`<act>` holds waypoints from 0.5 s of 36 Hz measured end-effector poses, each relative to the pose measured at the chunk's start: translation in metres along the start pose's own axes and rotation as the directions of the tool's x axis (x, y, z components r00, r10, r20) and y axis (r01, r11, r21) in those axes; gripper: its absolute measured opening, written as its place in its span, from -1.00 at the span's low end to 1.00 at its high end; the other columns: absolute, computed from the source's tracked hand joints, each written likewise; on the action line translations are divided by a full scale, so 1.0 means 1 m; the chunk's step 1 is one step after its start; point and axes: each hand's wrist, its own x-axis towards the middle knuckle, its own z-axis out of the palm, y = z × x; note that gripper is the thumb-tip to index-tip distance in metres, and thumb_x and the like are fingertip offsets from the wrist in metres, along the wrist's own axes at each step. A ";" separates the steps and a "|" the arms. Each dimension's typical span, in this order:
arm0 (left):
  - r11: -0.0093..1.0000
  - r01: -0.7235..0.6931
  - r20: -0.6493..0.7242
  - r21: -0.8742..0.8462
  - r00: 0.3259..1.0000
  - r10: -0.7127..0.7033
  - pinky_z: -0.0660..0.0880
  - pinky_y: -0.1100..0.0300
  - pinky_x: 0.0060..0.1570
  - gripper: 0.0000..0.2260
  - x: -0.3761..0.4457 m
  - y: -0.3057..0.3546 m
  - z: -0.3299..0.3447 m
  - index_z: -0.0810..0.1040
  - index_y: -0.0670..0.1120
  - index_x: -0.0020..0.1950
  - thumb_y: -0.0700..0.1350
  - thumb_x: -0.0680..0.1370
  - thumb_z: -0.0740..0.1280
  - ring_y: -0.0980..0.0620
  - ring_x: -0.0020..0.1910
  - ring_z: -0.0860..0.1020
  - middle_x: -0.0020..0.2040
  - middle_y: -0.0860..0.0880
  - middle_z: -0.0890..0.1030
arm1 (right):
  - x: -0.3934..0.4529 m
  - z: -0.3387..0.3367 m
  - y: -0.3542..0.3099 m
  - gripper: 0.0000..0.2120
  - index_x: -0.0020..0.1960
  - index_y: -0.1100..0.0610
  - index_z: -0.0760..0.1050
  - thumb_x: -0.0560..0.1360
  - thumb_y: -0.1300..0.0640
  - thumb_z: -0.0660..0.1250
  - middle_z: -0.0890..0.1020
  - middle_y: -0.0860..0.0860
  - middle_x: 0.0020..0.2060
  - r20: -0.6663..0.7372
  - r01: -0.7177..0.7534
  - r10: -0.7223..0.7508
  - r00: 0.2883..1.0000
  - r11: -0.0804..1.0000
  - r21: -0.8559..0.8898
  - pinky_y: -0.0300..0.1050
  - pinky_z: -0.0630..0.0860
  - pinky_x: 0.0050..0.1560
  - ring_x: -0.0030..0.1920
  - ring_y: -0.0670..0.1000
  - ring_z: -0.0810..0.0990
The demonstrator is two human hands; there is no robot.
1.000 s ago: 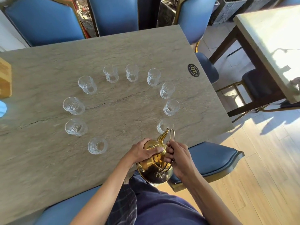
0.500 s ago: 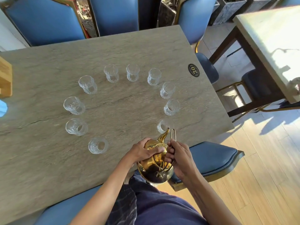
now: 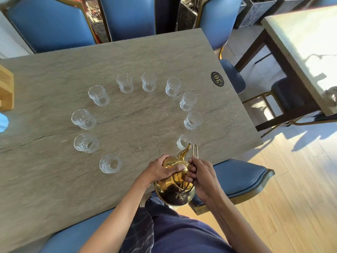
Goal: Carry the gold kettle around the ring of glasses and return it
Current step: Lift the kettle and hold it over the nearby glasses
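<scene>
A shiny gold kettle (image 3: pixel 173 189) is held at the near edge of the stone table (image 3: pixel 54 189), tilted with its spout toward the nearest right glass (image 3: pixel 182 142). My left hand (image 3: pixel 161 169) presses on its lid and upper body. My right hand (image 3: pixel 201 177) grips the thin wire handle, which sticks up beside the spout. Several clear empty glasses stand in a ring on the table, from the near left glass (image 3: pixel 110 163) round to the far glass (image 3: pixel 149 82). The spout tip overlaps the nearest right glass.
Blue padded chairs (image 3: pixel 51 24) line the far side, and another blue seat (image 3: pixel 238 178) stands right of me. A round black "30" sticker (image 3: pixel 217 79) marks the table's right part. A wooden block (image 3: pixel 6 86) sits at the left edge. A second table (image 3: pixel 306 44) stands right.
Almost nothing has moved. The kettle and both hands stay at the near table edge, with the spout by the nearest right glass.
</scene>
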 end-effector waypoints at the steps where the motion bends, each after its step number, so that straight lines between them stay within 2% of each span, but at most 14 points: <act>1: 1.000 0.000 0.000 -0.001 1.000 0.000 0.57 0.01 0.31 0.10 0.000 0.000 0.000 0.42 0.16 0.58 0.60 0.10 0.42 -0.02 0.28 0.58 0.34 -0.03 0.58 | 0.000 0.000 0.000 -0.80 -0.09 0.22 0.42 0.68 0.22 0.13 0.28 -0.02 -0.46 0.000 0.000 0.000 1.000 1.000 0.000 -0.25 0.28 -0.55 -0.49 -0.09 0.23; 18: 1.000 0.025 -0.004 0.012 1.000 -0.025 0.59 -0.07 0.32 0.08 0.003 0.000 -0.001 0.41 0.17 0.58 0.62 0.14 0.43 -0.05 0.29 0.58 0.36 -0.04 0.59 | 0.000 0.001 -0.004 -0.77 -0.10 0.23 0.43 0.70 0.19 0.13 0.30 -0.03 -0.47 0.001 -0.012 0.012 1.000 1.000 0.017 -0.25 0.31 -0.54 -0.50 -0.09 0.25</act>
